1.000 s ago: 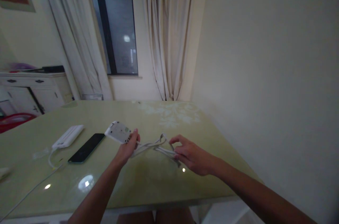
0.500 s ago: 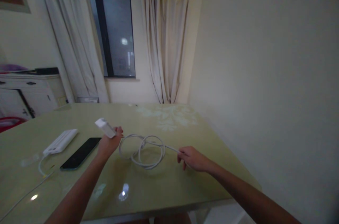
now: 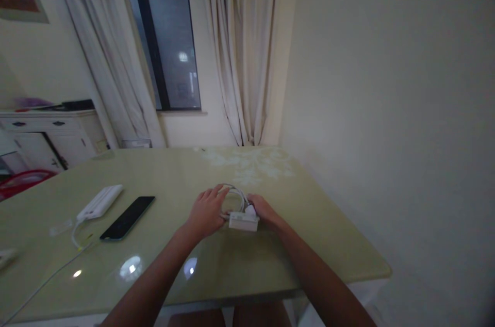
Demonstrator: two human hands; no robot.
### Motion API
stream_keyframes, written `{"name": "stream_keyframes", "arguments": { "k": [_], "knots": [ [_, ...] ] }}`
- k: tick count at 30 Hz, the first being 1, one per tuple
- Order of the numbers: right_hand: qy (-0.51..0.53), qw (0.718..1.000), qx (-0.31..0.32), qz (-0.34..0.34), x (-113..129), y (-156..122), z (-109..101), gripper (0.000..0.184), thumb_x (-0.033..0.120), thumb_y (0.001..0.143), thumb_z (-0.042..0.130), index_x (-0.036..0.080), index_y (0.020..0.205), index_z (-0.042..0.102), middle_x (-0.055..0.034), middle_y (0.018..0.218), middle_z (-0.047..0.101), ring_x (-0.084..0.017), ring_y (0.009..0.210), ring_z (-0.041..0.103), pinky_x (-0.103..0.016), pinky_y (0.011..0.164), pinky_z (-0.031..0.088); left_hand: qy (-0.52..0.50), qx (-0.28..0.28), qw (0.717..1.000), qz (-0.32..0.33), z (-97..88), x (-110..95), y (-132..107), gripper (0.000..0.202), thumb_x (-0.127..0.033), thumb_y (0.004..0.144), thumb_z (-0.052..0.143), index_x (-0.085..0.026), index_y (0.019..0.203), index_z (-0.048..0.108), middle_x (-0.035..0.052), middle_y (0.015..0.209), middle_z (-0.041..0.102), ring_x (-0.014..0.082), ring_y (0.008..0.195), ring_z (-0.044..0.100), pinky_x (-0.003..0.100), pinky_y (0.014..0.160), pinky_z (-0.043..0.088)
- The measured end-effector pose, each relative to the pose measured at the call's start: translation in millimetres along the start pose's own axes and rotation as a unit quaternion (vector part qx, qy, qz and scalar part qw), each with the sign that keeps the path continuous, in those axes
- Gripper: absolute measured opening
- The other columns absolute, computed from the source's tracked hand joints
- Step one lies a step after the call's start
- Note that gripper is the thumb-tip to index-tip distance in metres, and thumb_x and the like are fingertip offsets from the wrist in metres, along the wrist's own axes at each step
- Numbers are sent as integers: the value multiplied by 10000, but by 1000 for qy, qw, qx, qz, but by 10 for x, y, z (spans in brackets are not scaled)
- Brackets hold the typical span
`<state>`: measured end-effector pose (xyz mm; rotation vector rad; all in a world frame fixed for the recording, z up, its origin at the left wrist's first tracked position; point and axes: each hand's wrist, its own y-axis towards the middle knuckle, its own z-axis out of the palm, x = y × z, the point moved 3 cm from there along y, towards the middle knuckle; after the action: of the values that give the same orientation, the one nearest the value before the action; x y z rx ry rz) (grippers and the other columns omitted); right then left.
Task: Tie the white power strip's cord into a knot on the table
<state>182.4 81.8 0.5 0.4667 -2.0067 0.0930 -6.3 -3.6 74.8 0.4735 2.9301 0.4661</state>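
Observation:
Between my hands is a coiled whitish charging cable (image 3: 235, 190), its loops now small and bunched. My left hand (image 3: 208, 212) closes on the left side of the coil, its fingers curved over the loops. On the right side, my right hand (image 3: 265, 210) grips the coil beside the plug; its fingertips are mostly hidden. A white power adapter (image 3: 243, 222) sits at the near side of the coil, between the hands and close to my right fingers. Whether the adapter touches the table I cannot tell.
A black phone (image 3: 128, 218) lies left on the glossy table (image 3: 309, 255). Beyond it is a white power bank (image 3: 100, 202) with a white cable (image 3: 46, 280) running to the near left edge. A wall (image 3: 386, 110) borders the right side. A red chair (image 3: 29, 182) stands far left.
My hands have come together around the cable, the left moving right. The wide loops are gathered into a smaller coil. The adapter, earlier at my left hand, is now near my right.

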Motion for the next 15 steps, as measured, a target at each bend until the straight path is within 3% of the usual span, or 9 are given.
{"name": "stream_keyframes", "arguments": {
  "k": [2, 5, 7, 9, 12, 15],
  "knots": [
    [79, 996, 1, 33, -51, -27, -35, 532, 441, 981, 272, 120, 836, 671, -55, 744, 660, -158, 683, 578, -271, 679, 445, 47, 37, 998, 9, 53, -118, -54, 778, -319, 708, 741, -209, 1442, 507, 194, 1515, 469, 387, 1328, 478, 508, 1094, 345],
    [77, 995, -49, 50, -54, -43, -105, 512, 442, 977, 315, 98, 896, 684, -84, 832, 680, -174, 758, 603, -286, 737, 461, 110, 73, 991, 10, 185, -338, -72, 815, -302, 585, 820, -195, 1360, 592, 249, 1477, 493, 497, 1363, 398, 647, 1104, 232],
    [6, 995, -90, 35, -23, -52, -138, 409, 380, 954, 394, 110, 904, 697, -100, 938, 695, -192, 892, 612, -303, 849, 458, 118, 65, 991, 23, 268, -460, -36, 681, -300, 635, 784, -201, 1294, 641, 247, 1387, 578, 489, 1318, 449, 675, 1105, 178],
    [-58, 994, -95, 16, 1, -68, -132, 361, 336, 943, 421, 116, 922, 707, -111, 1012, 695, -204, 985, 605, -320, 924, 445, 105, 47, 993, 31, 320, -502, 25, 430, -245, 764, 658, -176, 1187, 696, 238, 1206, 680, 419, 1201, 560, 622, 1092, 236],
    [-49, 997, -57, -3, 1, -100, -93, 397, 358, 970, 400, 112, 1012, 708, -110, 1056, 693, -196, 995, 627, -309, 904, 477, 87, 51, 995, 26, 359, -390, 125, 282, -145, 845, 501, -157, 975, 751, 210, 976, 726, 350, 1029, 635, 531, 979, 368],
    [-40, 997, -50, -45, 15, -119, -79, 433, 347, 1009, 340, 133, 1109, 703, -100, 1092, 698, -178, 1002, 649, -302, 896, 503, 67, 64, 996, 8, 375, -120, 201, 258, -114, 833, 498, -154, 818, 752, 207, 895, 724, 351, 968, 646, 526, 919, 383]
  ]
}}
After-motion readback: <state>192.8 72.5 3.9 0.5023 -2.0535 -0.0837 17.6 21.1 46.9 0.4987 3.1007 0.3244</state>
